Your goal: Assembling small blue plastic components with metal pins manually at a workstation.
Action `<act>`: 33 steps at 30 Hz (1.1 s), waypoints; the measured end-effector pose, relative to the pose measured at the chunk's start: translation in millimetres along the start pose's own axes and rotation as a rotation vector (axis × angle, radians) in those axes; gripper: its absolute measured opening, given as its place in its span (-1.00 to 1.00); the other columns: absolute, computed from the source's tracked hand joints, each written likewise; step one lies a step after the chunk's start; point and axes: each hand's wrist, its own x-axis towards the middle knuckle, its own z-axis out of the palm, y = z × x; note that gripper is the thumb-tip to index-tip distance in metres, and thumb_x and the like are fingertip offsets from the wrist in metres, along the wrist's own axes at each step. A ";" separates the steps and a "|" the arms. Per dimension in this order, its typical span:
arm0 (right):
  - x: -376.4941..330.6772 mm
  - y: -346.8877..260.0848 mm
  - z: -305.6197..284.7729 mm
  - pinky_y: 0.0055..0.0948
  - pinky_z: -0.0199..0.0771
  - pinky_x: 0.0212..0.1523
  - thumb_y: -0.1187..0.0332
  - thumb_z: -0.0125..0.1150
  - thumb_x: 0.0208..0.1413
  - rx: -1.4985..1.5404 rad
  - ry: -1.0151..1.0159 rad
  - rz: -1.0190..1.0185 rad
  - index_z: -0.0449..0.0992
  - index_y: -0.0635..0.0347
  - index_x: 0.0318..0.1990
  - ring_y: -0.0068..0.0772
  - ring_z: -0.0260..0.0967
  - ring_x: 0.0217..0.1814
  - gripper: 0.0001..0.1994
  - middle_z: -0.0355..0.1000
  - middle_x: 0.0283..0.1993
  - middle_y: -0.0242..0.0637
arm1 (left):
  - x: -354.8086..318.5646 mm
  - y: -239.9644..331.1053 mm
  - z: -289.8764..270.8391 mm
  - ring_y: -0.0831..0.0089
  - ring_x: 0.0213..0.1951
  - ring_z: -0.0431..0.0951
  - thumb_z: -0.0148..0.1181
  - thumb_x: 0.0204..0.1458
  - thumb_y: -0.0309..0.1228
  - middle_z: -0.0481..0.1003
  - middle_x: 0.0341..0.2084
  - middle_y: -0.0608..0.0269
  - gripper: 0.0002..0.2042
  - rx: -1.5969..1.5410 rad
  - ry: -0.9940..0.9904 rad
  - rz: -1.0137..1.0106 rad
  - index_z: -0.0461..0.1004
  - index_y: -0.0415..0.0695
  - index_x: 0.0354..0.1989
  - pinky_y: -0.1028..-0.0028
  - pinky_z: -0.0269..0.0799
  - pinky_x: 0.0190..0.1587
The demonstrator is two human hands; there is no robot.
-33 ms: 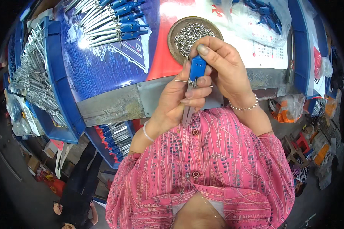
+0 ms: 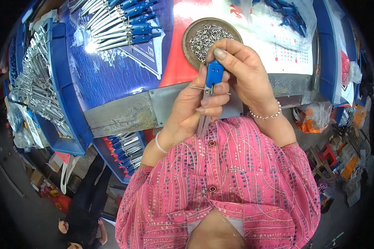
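Note:
My left hand is closed around a metal piece with a blue plastic head. Its flat metal legs point down toward my shirt, and a thin metal rod crosses it below the head. Thumb and forefinger of my right hand are pinched together at the top edge of the blue head. Anything between those fingertips is too small or hidden to make out. Just beyond both hands, a round brown dish holds a heap of small metal rivets.
Similar blue-headed metal pieces lie in a row at the table's far left. A blue bin of metal parts stands left. Far right, a clear bag contains blue plastic parts. Another person is at lower left.

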 end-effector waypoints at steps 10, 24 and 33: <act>2.9 -2.5 9.6 -0.80 0.15 -0.46 0.36 -0.02 0.10 -0.071 0.019 -0.006 0.39 0.24 -0.30 -0.81 0.10 -0.50 -0.86 0.34 -0.38 -0.49 | -1.8 -5.5 2.0 0.72 -0.66 0.13 -0.11 0.10 -0.15 0.26 -0.54 0.29 -0.62 0.048 -0.012 0.120 0.27 -0.30 -0.20 0.75 0.06 -0.73; 8.9 -13.2 0.5 -0.77 0.19 -0.46 0.34 0.00 0.10 -0.182 -0.138 0.042 0.38 0.24 -0.32 -0.79 0.18 -0.45 -0.85 0.33 -0.41 -0.48 | -5.9 -0.6 3.1 0.73 -0.69 0.11 -0.11 0.09 -0.11 0.26 -0.57 0.33 -0.62 0.266 0.040 0.076 0.29 -0.25 -0.21 0.76 -0.01 -0.72; 8.4 -3.6 10.4 -0.79 0.16 -0.52 0.35 0.02 0.09 -0.107 -0.052 0.007 0.41 0.25 -0.32 -0.82 0.15 -0.52 -0.85 0.35 -0.44 -0.49 | -4.7 -9.7 -1.8 0.72 -0.69 0.10 -0.17 0.12 -0.13 0.22 -0.57 0.33 -0.62 0.042 -0.084 0.136 0.27 -0.28 -0.21 0.74 0.01 -0.73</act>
